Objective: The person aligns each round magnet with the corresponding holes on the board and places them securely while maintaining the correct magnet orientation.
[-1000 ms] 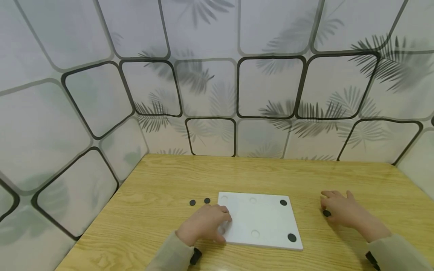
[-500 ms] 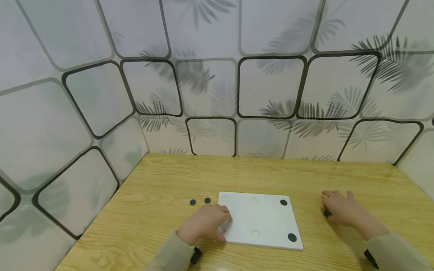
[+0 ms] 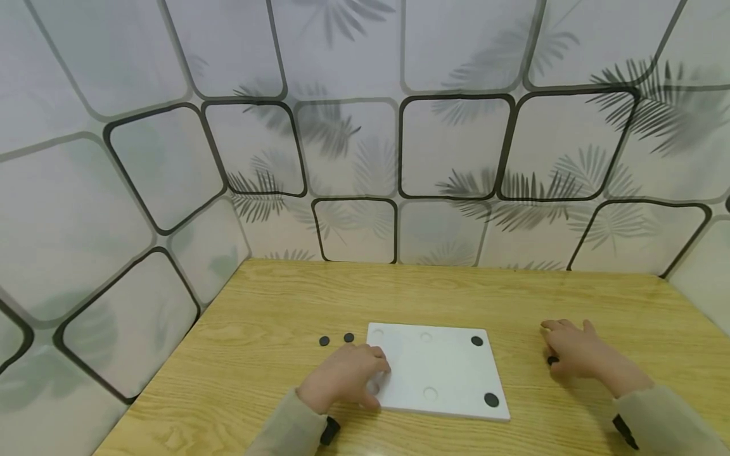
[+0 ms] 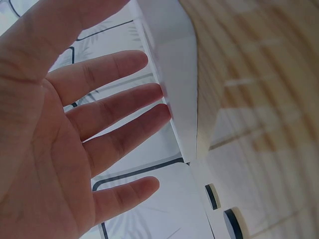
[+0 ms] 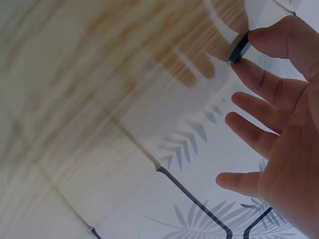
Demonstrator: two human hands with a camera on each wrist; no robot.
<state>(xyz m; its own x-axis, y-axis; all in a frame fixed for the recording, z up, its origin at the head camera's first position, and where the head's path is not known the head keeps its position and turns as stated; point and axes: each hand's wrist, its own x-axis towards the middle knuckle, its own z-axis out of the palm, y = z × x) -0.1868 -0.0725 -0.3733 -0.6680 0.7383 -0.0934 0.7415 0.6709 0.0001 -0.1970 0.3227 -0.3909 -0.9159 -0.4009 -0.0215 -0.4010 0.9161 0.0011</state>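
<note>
A thin white board [image 3: 447, 367] with shallow round recesses lies flat on the table. One black disc [image 3: 476, 341] sits in its far right corner and another black disc [image 3: 491, 399] in its near right corner. My left hand [image 3: 346, 377] rests at the board's left end. In the left wrist view its fingers [image 4: 124, 137] are fairly straight, some touching the board. To the right of the board, my right hand [image 3: 578, 351] pinches a black disc [image 5: 239, 48] between thumb and index finger, close to the tabletop. Its other fingers are spread.
Two loose black discs lie left of the board, a farther-left disc [image 3: 324, 341] and a disc [image 3: 349, 337] nearer the board. The wooden table [image 3: 296, 291] meets a patterned wall [image 3: 353, 152] behind and at both sides.
My right hand has shifted very slightly and its thumb now covers more of the disc. The left hand and the board have stayed in place.
</note>
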